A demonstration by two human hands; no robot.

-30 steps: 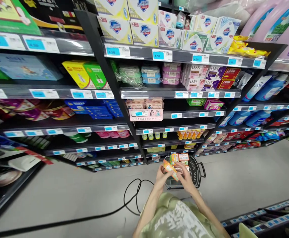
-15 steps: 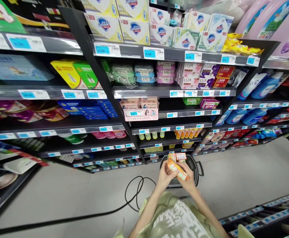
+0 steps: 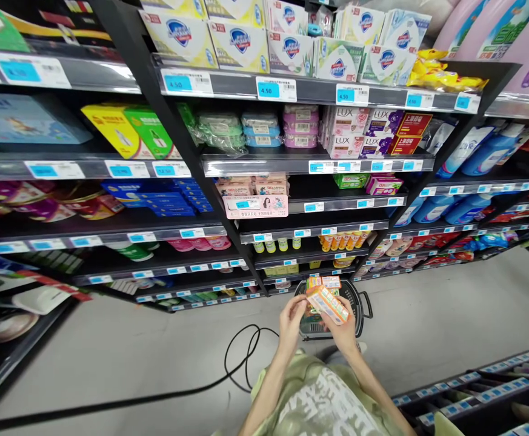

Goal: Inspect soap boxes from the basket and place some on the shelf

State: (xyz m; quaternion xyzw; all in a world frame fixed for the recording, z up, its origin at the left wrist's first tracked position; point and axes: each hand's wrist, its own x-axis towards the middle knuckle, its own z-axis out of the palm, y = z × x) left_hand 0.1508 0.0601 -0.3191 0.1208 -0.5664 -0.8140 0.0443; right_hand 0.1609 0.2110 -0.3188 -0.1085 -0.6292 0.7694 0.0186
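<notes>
You hold a small orange box (image 3: 328, 304) in front of you, low in the view, just above a black basket (image 3: 361, 304) that stands on the grey floor (image 3: 428, 315). The box is long and flat, a carton with bright orange faces, a paler panel on its top side and small print too fine to read. It lies slanted, its left end higher and its right end dipping toward the basket's rim.

Your right hand (image 3: 343, 332) carries it from beneath, fingers curled up around the lower right end and pressed against the carton. Your left hand (image 3: 291, 315) meets the other end, its fingertips pinching the upper left corner (the thumb's exact place is hard to make out). Both hands close on the same box, wrists near each other over your pale green printed shirt (image 3: 319, 399).

Inside the basket, behind the held carton, stand more orange boxes (image 3: 324, 282) of the same look, upright and side by side. A black cable (image 3: 241, 357) loops on the floor to your left. Dark shelves (image 3: 291, 163) of soap and bottles rise beyond the basket.
</notes>
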